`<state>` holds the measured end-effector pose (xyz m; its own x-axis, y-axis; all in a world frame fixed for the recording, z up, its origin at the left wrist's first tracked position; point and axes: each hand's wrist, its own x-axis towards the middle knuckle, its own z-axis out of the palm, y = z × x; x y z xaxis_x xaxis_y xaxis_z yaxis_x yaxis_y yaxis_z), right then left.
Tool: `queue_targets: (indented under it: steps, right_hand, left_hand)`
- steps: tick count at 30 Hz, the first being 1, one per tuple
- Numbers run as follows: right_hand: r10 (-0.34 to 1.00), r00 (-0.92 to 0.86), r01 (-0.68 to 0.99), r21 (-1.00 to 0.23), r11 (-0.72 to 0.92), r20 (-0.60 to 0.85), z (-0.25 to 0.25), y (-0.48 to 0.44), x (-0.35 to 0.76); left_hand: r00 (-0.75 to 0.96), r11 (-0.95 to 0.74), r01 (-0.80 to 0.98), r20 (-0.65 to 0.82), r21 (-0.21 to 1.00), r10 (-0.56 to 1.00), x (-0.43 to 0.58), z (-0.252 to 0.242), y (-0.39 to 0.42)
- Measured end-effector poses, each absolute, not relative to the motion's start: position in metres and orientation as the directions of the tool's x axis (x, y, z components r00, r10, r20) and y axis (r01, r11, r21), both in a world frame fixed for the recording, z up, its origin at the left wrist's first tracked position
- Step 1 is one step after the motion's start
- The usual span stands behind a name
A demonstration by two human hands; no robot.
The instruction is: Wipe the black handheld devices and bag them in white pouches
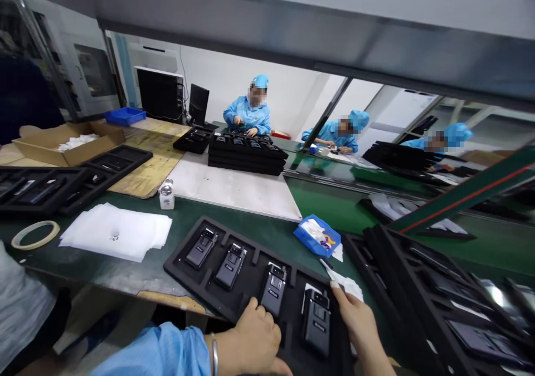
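A black tray (184, 264) lies on the green bench in front of me with several dark handheld devices in its slots. My left hand (253, 337) is curled at the tray's near edge, fingers closed just below the third device (273, 289). My right hand (355, 320) rests beside the fourth device (316, 320), fingers stretched along its right side toward a white cloth (345, 281). Whether either hand grips the tray I cannot tell.
A stack of white sheets (117, 232), a tape roll (35, 234) and a small bottle (166, 194) lie to the left. A blue wipe pack (316, 235) sits behind the tray. Stacked black trays (438, 303) stand at right. Other workers in blue sit beyond.
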<state>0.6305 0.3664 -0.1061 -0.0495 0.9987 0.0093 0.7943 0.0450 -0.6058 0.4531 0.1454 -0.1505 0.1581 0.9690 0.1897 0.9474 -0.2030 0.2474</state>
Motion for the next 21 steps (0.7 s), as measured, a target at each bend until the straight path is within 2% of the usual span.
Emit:
queue_targets:
  steps: [2,5,9,11,14,18,21]
  right_hand:
    - [0.99,-0.134,0.854,-0.511,0.1,-0.031,-0.101,0.381,0.611]
    - [0.981,-0.193,0.863,-0.481,0.153,-0.034,-0.102,0.396,0.584]
    - [0.97,-0.241,0.866,-0.454,0.211,-0.008,-0.112,0.407,0.553]
    - [0.965,-0.262,0.864,-0.442,0.24,0.013,-0.115,0.407,0.542]
    - [0.95,-0.305,0.854,-0.424,0.301,0.059,-0.119,0.395,0.537]
    - [0.907,-0.366,0.803,-0.422,0.42,0.207,-0.132,0.369,0.551]
    - [0.878,-0.352,0.758,-0.452,0.471,0.324,-0.143,0.349,0.566]
  left_hand:
    - [0.175,-0.216,0.947,0.18,0.237,0.968,0.442,-0.14,0.142]
    - [0.211,-0.264,0.921,0.204,0.285,0.956,0.418,-0.121,0.126]
    - [0.116,-0.248,0.923,0.401,0.294,0.909,0.384,-0.099,0.097]
    - [-0.016,-0.138,0.946,0.465,0.295,0.885,0.363,-0.094,0.083]
    - [-0.268,0.116,0.942,0.499,0.315,0.824,0.319,-0.094,0.058]
    - [-0.546,0.438,0.838,0.509,0.325,0.665,0.262,-0.111,0.025]
    - [-0.639,0.515,0.769,0.472,0.379,0.607,0.244,-0.127,0.006]
